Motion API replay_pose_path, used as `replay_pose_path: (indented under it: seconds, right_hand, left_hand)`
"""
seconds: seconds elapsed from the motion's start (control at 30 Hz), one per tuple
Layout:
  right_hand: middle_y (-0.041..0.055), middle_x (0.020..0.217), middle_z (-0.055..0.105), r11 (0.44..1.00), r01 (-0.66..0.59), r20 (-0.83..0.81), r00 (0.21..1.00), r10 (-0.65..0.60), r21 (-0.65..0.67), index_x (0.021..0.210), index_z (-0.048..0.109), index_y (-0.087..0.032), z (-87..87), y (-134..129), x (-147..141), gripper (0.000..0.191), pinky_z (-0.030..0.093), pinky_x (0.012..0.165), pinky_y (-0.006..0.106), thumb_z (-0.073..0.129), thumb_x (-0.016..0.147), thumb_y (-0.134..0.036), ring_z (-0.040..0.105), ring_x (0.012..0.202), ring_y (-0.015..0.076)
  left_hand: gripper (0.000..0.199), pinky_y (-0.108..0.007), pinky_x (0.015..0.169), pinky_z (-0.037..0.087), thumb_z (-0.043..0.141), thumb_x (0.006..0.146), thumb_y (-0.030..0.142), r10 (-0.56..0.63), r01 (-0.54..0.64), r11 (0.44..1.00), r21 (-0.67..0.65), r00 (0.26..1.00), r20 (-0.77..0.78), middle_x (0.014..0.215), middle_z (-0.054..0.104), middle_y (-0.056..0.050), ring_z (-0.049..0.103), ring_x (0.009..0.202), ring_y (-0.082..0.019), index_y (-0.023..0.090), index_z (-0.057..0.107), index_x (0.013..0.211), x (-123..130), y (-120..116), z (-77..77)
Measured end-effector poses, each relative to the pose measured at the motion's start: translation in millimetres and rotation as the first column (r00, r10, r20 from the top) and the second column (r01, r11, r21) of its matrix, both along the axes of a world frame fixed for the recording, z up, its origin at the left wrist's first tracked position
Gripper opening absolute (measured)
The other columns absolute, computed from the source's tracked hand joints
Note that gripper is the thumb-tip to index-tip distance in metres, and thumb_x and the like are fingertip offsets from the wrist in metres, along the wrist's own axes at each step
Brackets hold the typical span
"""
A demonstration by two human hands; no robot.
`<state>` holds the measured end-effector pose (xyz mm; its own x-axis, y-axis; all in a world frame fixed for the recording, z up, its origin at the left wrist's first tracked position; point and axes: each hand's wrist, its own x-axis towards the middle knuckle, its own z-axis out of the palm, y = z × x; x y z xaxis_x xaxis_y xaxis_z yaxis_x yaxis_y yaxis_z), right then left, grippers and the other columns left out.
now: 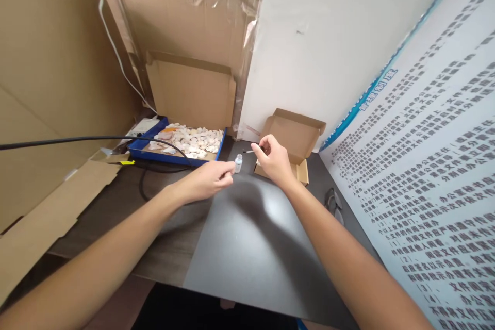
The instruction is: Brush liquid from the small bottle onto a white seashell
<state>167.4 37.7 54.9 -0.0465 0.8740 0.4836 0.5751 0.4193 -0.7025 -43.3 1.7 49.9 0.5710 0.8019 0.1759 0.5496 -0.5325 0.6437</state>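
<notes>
A small clear bottle (238, 164) with a pale label stands upright on the dark table, its mouth uncovered. My left hand (217, 178) is right beside it on the left, fingers curled and closed; its fingertips are at the bottle's side. To the right and slightly above the bottle, my right hand (269, 155) pinches a small dark cap with a thin brush or applicator (248, 151) pointing left toward the bottle. The cap is mostly hidden by the fingers. Behind and below that hand sits an open small cardboard box (301, 171).
A blue tray (176, 160) of white shells or stones lies at the back left, before an open cardboard lid (191, 92). A black cable (88, 138) crosses the left side. Dark-framed glasses (333, 205) lie at the right, near a printed poster (433, 165).
</notes>
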Motion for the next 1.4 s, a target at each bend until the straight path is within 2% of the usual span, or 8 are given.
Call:
replay_pose_path:
  seconds: [0.17, 0.37, 0.63, 0.8, 0.93, 1.13, 1.27, 1.4]
  right_hand:
    - [-0.0045, 0.063, 0.046, 1.0, -0.009, 0.079, 0.997, 0.008, 0.021, 0.076, 0.045, -0.024, -1.9, 9.7, -7.2, 0.024, 0.034, 0.061, 0.028, 0.06, 0.087, -0.04, 0.043, 0.061, 0.015]
    - [-0.0045, 0.062, 0.048, 0.999, -0.01, 0.147, 0.989, 0.005, 0.03, 0.076, 0.046, -0.024, -1.1, 12.8, -12.3, 0.024, 0.034, 0.06, 0.028, 0.06, 0.087, -0.039, 0.044, 0.059, 0.0148]
    - [-0.0038, 0.065, 0.055, 0.999, -0.03, 0.268, 0.963, 0.024, 0.018, 0.076, 0.05, -0.023, -2.6, 17.9, -22.1, 0.022, 0.032, 0.061, 0.028, 0.064, 0.085, -0.037, 0.045, 0.06, 0.0149]
    - [-0.0016, 0.068, 0.057, 0.996, -0.073, 0.285, 0.957, 0.055, 0.053, 0.074, 0.052, -0.022, -1.5, 23.4, -30.8, 0.021, 0.032, 0.062, 0.029, 0.069, 0.081, -0.032, 0.046, 0.062, 0.0157]
    - [-0.0006, 0.068, 0.057, 0.996, -0.062, 0.288, 0.957, 0.041, 0.066, 0.071, 0.052, -0.022, 2.9, 25.7, -33.3, 0.022, 0.033, 0.063, 0.03, 0.071, 0.08, -0.029, 0.047, 0.063, 0.0163]
    - [-0.0004, 0.066, 0.057, 0.997, -0.047, 0.31, 0.95, 0.028, 0.055, 0.068, 0.052, -0.022, 7.0, 24.0, -32.9, 0.024, 0.035, 0.063, 0.03, 0.07, 0.081, -0.031, 0.049, 0.063, 0.0164]
    - [-0.0001, 0.066, 0.058, 0.999, -0.04, 0.328, 0.944, 0.027, 0.033, 0.068, 0.051, -0.022, 8.9, 22.3, -32.5, 0.024, 0.035, 0.063, 0.03, 0.069, 0.081, -0.031, 0.05, 0.063, 0.0167]
    - [-0.0001, 0.065, 0.058, 0.999, -0.04, 0.364, 0.931, 0.038, -0.004, 0.067, 0.051, -0.022, 9.1, 21.2, -34.5, 0.023, 0.035, 0.063, 0.03, 0.069, 0.081, -0.029, 0.051, 0.063, 0.0168]
  left_hand:
    - [0.019, -0.027, 0.056, 0.024, 0.039, 0.087, 0.022, -0.078, 0.076, 0.992, -0.104, 0.997, -0.012, 0.063, 0.036, 0.005, 0.031, 0.06, -0.011, 0.021, 0.032, 0.069, 2.3, 3.6, -19.3]
    - [0.036, -0.028, 0.054, 0.022, 0.042, 0.094, 0.04, -0.06, 0.053, 0.993, -0.106, 0.996, -0.066, 0.059, 0.037, 0.005, 0.032, 0.057, -0.012, 0.021, 0.031, 0.065, 5.6, 1.1, -24.0]
    - [0.008, -0.027, 0.058, 0.029, 0.043, 0.088, 0.021, -0.063, 0.061, 0.997, -0.052, 0.998, -0.03, 0.068, 0.049, 0.004, 0.043, 0.061, -0.014, 0.022, 0.043, 0.08, 5.8, -1.0, -20.8]
    - [0.008, -0.027, 0.058, 0.031, 0.048, 0.079, 0.015, -0.067, 0.065, 0.997, -0.048, 0.996, -0.056, 0.067, 0.051, 0.004, 0.044, 0.06, -0.014, 0.022, 0.045, 0.078, 5.1, -2.7, -17.9]
    - [0.006, -0.028, 0.059, 0.032, 0.049, 0.081, 0.018, 0.0, -0.003, 0.999, -0.049, 0.998, -0.067, 0.068, 0.054, 0.003, 0.048, 0.062, -0.016, 0.023, 0.046, 0.078, 5.1, -1.9, -19.6]
    - [0.005, -0.03, 0.061, 0.035, 0.048, 0.086, 0.024, 0.221, -0.224, 0.972, -0.066, 0.974, -0.059, 0.072, 0.057, 0.0, 0.055, 0.064, -0.02, 0.024, 0.043, 0.088, 11.9, 7.4, -31.1]
    - [0.022, -0.031, 0.062, 0.039, 0.048, 0.091, 0.038, 0.331, -0.336, 0.94, -0.065, 0.941, -0.073, 0.08, 0.061, -0.004, 0.061, 0.07, -0.023, 0.022, 0.042, 0.105, 18.8, 21.6, -41.3]
    - [0.033, -0.031, 0.062, 0.04, 0.052, 0.091, 0.044, 0.343, -0.348, 0.936, -0.052, 0.935, -0.091, 0.083, 0.066, -0.005, 0.065, 0.077, -0.026, 0.021, 0.043, 0.113, 22.0, 38.7, -50.6]
